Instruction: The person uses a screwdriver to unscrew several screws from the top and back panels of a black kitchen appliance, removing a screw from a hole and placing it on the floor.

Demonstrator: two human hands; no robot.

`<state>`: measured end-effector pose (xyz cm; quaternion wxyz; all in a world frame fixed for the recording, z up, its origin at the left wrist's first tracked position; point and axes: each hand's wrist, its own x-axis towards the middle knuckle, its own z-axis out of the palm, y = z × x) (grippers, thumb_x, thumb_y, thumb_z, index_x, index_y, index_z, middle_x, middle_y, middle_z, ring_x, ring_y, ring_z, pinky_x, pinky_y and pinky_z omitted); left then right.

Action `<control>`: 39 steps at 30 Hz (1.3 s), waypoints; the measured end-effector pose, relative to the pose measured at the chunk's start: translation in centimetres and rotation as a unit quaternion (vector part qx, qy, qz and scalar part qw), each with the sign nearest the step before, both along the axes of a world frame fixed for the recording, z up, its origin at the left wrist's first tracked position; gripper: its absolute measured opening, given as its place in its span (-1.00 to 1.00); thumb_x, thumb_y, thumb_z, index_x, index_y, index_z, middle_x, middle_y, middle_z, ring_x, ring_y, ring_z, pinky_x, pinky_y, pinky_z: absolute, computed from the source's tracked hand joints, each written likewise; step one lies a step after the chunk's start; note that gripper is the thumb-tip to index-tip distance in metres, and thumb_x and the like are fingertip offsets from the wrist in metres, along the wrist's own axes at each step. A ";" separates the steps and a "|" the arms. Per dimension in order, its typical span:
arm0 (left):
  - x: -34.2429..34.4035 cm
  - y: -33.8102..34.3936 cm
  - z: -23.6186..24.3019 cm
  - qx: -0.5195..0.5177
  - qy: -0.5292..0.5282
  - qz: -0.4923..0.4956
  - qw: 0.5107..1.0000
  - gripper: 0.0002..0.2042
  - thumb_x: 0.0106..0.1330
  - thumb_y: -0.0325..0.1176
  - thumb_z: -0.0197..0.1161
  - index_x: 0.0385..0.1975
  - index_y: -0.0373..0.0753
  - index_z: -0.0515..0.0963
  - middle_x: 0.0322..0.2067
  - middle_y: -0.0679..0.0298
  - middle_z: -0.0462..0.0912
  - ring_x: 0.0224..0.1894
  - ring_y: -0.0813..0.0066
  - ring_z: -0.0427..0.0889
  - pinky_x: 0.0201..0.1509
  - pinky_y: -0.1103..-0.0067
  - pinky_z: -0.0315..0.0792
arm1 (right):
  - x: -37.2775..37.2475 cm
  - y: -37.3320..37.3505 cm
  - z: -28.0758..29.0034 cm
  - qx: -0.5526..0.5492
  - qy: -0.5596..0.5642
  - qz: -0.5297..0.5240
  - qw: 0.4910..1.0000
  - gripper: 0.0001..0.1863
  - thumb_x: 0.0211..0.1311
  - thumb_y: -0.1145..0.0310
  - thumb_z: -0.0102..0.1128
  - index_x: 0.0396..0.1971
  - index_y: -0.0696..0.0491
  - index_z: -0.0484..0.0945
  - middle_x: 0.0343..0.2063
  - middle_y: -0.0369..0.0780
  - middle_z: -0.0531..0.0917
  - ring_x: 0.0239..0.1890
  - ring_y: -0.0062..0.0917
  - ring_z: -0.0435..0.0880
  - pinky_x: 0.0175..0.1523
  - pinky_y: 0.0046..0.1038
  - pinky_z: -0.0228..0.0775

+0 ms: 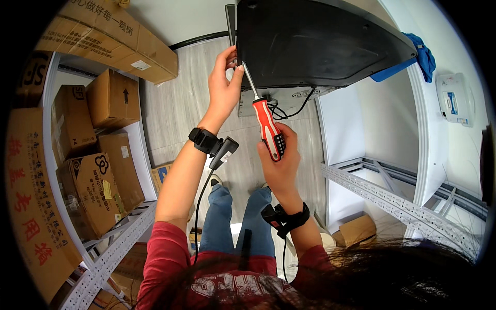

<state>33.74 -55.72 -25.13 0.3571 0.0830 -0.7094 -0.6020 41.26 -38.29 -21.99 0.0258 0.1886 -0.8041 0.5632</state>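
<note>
The person's right hand (283, 173) has its grip closed round the red, white and black handle of a screwdriver with a slim silver metal shaft (266, 121). The tool slants up and to the left, its tip at the left edge of a large, smooth black panel (310, 46). The left hand (223, 85) is raised beside that tip, fingers at the panel's edge and thumb next to the shaft; whether its grip pinches anything cannot be told, since the fingertips are partly hidden.

The likeliest trouble is a slip: with the tip off line or pushed too hard, it could jump into the left thumb or scratch the black surface. Anything small worked loose there could drop to the pale wood-look floor (181, 103).

Below the panel, a looped black cord (279, 114) hangs just beyond the handle and might snag the right hand. A thin black cable (199, 217) trails from the left wrist's black strap (203, 140) and could catch too. Brown cardboard boxes (112, 98) fill the shelving at left, while a white perforated metal beam (382, 199) limits elbow room at right
</note>
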 end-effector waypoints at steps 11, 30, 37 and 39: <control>0.1 0.0 -0.3 0.000 0.006 0.000 1.000 -0.62 0.21 -0.52 0.10 0.05 -0.33 0.30 -0.11 0.20 0.50 -0.05 0.47 0.45 0.10 0.52 0.30 | -0.1 0.4 -0.4 0.010 0.016 0.001 1.000 -0.54 0.01 0.41 0.24 -0.05 0.13 0.33 -0.36 -0.13 0.54 -0.41 -0.44 0.56 -0.30 -0.48 0.40; 0.1 0.3 -0.2 0.001 0.013 -0.008 1.000 -0.63 0.21 -0.53 0.09 0.04 -0.33 0.30 -0.10 0.20 0.50 -0.04 0.47 0.46 0.11 0.53 0.30 | -0.1 0.5 -0.1 0.037 0.046 0.005 0.998 -0.51 0.00 0.44 0.24 -0.04 0.13 0.31 -0.32 -0.09 0.53 -0.39 -0.34 0.56 -0.30 -0.44 0.40; 0.1 0.3 -0.1 -0.002 0.010 -0.006 1.000 -0.63 0.21 -0.53 0.09 0.04 -0.33 0.30 -0.10 0.19 0.50 -0.04 0.47 0.46 0.11 0.53 0.30 | -0.3 0.3 0.9 0.102 0.142 -0.001 0.985 -0.53 -0.01 0.43 0.23 -0.05 0.15 0.34 -0.25 -0.08 0.50 -0.32 -0.23 0.55 -0.29 -0.37 0.41; 0.4 0.3 0.1 -0.006 0.002 -0.006 1.000 -0.62 0.20 -0.52 0.11 0.03 -0.33 0.30 -0.10 0.19 0.49 -0.04 0.47 0.45 0.06 0.54 0.33 | -0.5 0.4 1.2 0.121 0.171 0.008 0.978 -0.54 0.01 0.43 0.22 -0.04 0.16 0.35 -0.23 -0.07 0.49 -0.30 -0.21 0.54 -0.28 -0.35 0.41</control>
